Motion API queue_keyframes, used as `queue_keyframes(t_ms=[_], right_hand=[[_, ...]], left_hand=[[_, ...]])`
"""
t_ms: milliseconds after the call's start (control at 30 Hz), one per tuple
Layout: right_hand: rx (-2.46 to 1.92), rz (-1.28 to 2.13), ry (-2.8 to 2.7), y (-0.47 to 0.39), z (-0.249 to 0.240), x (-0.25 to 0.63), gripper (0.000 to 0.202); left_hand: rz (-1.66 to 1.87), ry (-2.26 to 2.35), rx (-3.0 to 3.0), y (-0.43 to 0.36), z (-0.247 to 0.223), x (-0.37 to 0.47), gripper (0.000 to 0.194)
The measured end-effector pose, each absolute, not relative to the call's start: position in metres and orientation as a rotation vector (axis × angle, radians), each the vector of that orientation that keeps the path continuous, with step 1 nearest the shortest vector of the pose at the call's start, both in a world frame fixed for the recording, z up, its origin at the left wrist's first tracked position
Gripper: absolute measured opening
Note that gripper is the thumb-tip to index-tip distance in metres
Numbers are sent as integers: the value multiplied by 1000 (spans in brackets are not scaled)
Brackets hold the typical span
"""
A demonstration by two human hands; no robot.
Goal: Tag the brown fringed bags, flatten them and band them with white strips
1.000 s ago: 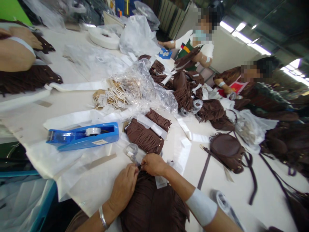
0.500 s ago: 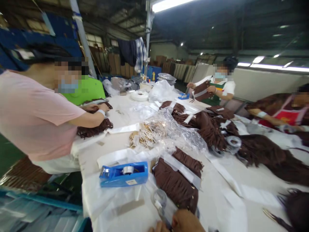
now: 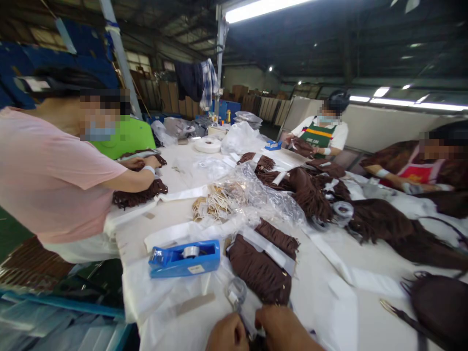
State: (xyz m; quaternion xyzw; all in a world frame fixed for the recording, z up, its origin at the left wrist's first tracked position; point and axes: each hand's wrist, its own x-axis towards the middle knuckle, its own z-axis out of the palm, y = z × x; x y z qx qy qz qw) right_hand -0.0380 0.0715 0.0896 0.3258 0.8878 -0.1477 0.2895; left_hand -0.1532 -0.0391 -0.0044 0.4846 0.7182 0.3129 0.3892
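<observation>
At the bottom edge of the view, my left hand [image 3: 228, 333] and my right hand [image 3: 283, 327] are close together with curled fingers. A small dark item shows between them, cut off by the frame, too little to name. Just above them lies a clear plastic roll or strip [image 3: 237, 292]. A brown fringed bundle [image 3: 260, 268] with a white band rests on the table beyond my hands. Left of it sits a blue tape dispenser [image 3: 185, 258]. A round brown bag [image 3: 440, 302] with a strap and metal clasp is at the right.
White table [image 3: 369, 248] bears tan-and-white tags [image 3: 215, 202], clear plastic [image 3: 270, 192] and brown fringed pieces [image 3: 310, 195]. A person in pink [image 3: 54, 170] works at the left; two people work across at the right. A blue-rimmed bin [image 3: 69, 307] stands lower left.
My hands have come further up into view, the left one now showing more. The person in the green apron has lowered the brown piece. The whole view has shifted slightly.
</observation>
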Motion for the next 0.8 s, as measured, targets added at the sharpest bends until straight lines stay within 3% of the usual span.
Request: queue_keyframes(t_ms=[300, 800], right_hand=[[730, -417, 2435, 74, 93, -32, 32], [604, -359, 2518, 67, 93, -31, 19]], left_hand=[[805, 1451, 1020, -40, 7, -175, 9], [956, 1490, 861, -56, 2, -159, 20]])
